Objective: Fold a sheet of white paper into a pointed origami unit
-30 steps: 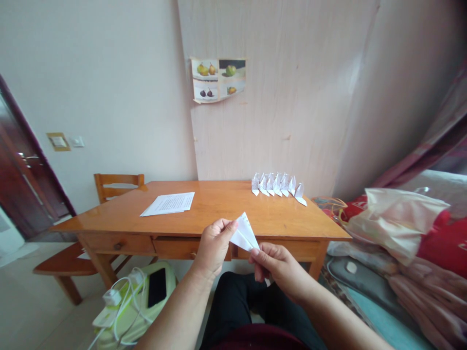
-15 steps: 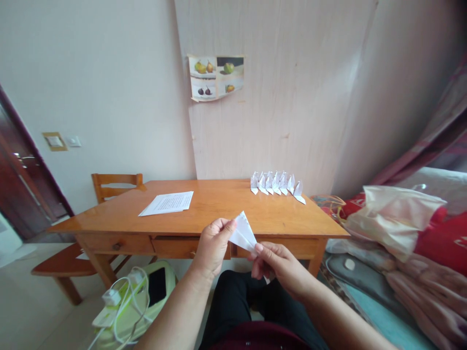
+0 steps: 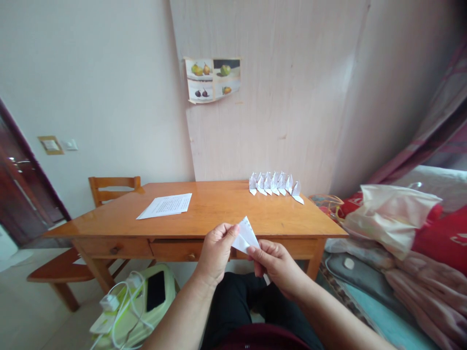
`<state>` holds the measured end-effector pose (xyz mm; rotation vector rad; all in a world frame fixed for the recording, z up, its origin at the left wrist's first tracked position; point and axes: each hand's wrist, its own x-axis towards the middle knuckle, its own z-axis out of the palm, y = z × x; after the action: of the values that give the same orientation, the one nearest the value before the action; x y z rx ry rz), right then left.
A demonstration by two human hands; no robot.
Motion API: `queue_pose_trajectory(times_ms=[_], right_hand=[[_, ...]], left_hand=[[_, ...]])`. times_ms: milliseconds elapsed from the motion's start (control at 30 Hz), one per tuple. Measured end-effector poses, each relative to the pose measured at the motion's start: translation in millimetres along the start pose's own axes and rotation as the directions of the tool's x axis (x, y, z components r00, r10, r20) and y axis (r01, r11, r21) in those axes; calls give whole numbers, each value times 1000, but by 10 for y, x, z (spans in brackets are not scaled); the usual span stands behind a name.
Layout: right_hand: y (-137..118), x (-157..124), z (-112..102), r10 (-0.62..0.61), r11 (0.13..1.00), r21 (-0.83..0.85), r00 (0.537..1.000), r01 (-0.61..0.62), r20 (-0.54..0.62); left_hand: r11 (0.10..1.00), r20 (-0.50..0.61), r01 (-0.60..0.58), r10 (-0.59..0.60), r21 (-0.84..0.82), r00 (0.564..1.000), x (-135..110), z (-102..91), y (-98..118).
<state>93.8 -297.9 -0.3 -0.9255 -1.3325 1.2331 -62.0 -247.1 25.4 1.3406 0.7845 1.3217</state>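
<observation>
A small folded piece of white paper (image 3: 247,237), pointed at its top, is held up in front of the table's front edge. My left hand (image 3: 218,250) pinches its left side between thumb and fingers. My right hand (image 3: 272,262) grips the lower right part, the thumb lying on the paper's face; the other fingers are partly hidden behind it. At the table's back right stands a row of several folded paper figures (image 3: 274,183). A stack of printed sheets (image 3: 166,205) lies on the left of the table.
The wooden table (image 3: 215,216) has drawers (image 3: 175,249) along its front. A chair (image 3: 115,187) stands at its left. Below left, a light green stool (image 3: 166,287) carries a phone (image 3: 155,290) and white cables. Bags (image 3: 392,214) and cloth are piled on the right.
My right thumb has moved up and left over the paper's face. Both hands and the paper sit slightly differently, and the camera view has shifted a little.
</observation>
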Motion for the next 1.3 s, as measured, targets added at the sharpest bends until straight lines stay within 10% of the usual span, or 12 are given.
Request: queue_pose_trajectory(times_ms=[600, 767, 1100, 1300], right_hand=[[-21, -11, -64, 24, 1000, -17, 1000, -24, 5], [-4, 45, -187, -122, 985, -140, 980, 100, -157], [-89, 74, -327, -563, 485, -719, 807, 497, 177], [-92, 83, -314, -383, 747, -595, 924, 297, -20]], left_hand=[[999, 24, 12, -10, -45, 1000, -15, -65, 0], [967, 23, 130, -128, -221, 992, -11, -64, -17], [891, 180, 332, -288, -309, 941, -81, 63, -26], [911, 206, 401, -377, -92, 903, -55, 4, -55]])
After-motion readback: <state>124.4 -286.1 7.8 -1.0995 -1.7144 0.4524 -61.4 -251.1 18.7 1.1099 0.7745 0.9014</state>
